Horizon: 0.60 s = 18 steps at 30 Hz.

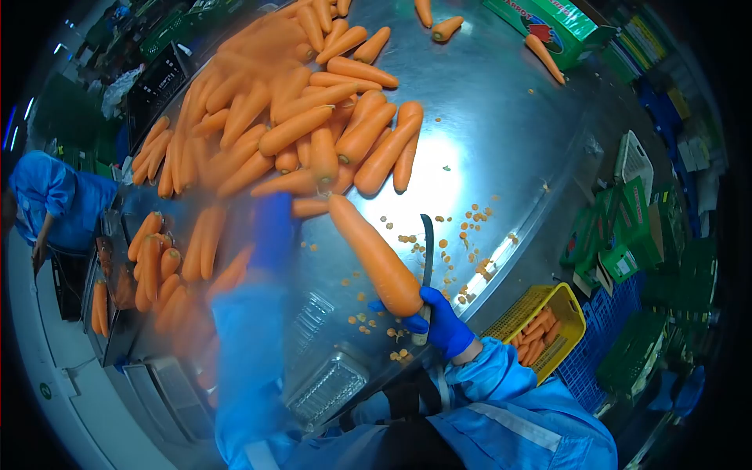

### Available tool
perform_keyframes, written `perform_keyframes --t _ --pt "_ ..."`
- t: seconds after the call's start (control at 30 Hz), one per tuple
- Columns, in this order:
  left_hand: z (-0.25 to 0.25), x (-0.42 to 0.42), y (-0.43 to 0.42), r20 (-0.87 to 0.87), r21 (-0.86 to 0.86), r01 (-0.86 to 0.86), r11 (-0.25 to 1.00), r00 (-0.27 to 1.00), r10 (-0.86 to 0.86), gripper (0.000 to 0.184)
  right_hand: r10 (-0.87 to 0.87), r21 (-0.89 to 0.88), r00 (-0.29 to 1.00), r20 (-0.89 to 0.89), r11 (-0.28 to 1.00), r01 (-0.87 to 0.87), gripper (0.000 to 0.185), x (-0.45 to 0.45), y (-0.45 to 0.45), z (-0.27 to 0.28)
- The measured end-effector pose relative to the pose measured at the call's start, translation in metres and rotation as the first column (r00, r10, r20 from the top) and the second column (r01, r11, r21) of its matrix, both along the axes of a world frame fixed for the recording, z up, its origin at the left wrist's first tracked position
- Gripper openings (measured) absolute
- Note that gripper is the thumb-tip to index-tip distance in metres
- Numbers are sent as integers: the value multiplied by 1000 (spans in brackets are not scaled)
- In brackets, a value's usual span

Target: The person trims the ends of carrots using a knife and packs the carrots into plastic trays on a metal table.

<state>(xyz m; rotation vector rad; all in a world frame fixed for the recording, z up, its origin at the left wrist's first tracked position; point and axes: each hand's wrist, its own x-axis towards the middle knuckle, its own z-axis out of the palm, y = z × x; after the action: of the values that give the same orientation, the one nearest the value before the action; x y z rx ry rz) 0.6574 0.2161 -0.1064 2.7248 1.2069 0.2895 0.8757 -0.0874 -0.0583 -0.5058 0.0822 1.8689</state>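
My right hand (445, 323), in a blue glove, is closed around the handle of a knife (428, 247) whose dark curved blade points up. The same hand also grips the thick end of a large carrot (376, 254), with fingertips showing on its far side. My left hand (272, 229), also gloved in blue, is smeared by motion at the lower edge of the carrot pile (298, 129). Its fingers cannot be made out. One carrot (310, 207) lies just to its right.
Carrot trimmings (444, 244) are scattered over the metal table (501, 133). Clear plastic trays (333, 385) lie near my body. A yellow crate (576, 301) of carrots stands at lower right. A green box (576, 35) is at the far edge. Another person (59, 192) bends at left.
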Motion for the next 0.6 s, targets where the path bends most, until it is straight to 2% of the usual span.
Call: perform_keyframes --t 0.03,0.1,0.13,0.17,0.2,0.27,0.3,0.37,0.4,0.43,0.53,0.57,0.6 --pt "5 -5 -3 102 -156 15 988 995 1 54 4 6 999 -32 1000 -3 71 0 -5 0" --pt "32 0 -23 338 -260 59 964 940 34 49 -42 3 997 58 999 42 69 2 -15 4" --pt "53 9 -44 466 -214 63 975 884 45 47 -64 0 993 99 998 64 68 3 -19 5" --pt "35 -3 -49 543 -223 -40 974 825 159 46 -58 23 979 193 998 54 68 6 -24 2" --pt "17 -14 -55 621 -240 -135 961 740 259 46 -52 43 957 284 998 42 68 10 -30 -4" --pt "50 -9 -92 755 -594 75 801 397 522 49 -40 25 890 453 999 32 65 9 -36 2" --pt "66 -4 -112 721 -693 227 684 210 661 50 -28 -5 846 532 999 36 61 9 -35 22" --pt "75 1 -151 542 -734 500 460 23 840 53 0 -21 741 672 1000 18 61 4 -32 47" --pt "75 2 -167 417 -690 635 348 -43 908 54 6 -7 679 734 1000 -1 64 0 -31 55" --pt "63 -2 -182 405 -710 618 336 -31 914 54 8 6 610 792 1000 -20 67 -5 -30 59" --pt "41 5 -216 358 -733 611 299 -28 933 57 -241 256 164 956 964 -72 70 -23 -40 38" --pt "41 10 -227 340 -735 614 288 -33 940 59 -232 243 138 963 968 -65 70 -28 -44 41" --pt "42 18 -233 404 -750 568 341 -15 915 60 -226 233 113 968 971 -58 70 -33 -47 46"
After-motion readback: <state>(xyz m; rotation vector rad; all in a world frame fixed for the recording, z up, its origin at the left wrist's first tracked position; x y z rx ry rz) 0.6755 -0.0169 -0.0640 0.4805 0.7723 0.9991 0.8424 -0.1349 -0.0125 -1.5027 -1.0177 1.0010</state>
